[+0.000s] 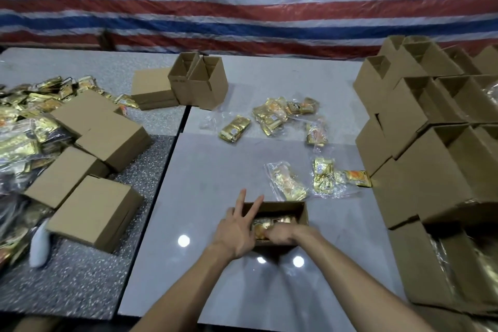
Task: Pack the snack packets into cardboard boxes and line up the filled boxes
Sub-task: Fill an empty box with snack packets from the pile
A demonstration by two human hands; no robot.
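Reaching into brown cardboard box (277,207), right hand (281,234), apparently gripping glossy gold packets (261,225)

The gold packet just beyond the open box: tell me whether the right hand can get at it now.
Probably yes. The right hand is down inside the open box, and the gold packet lies just past its far wall with nothing over it.

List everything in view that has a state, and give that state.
Near box, open, partly filled with packets.
Left hand, fingers straight, at the near box's left wall.
Right hand, inside the near box on the packets; grip blurred.
Back boxes, upright, open.
Left boxes, closed, lying askew.
Right boxes, open, stacked.
Loose packets, scattered on the table.
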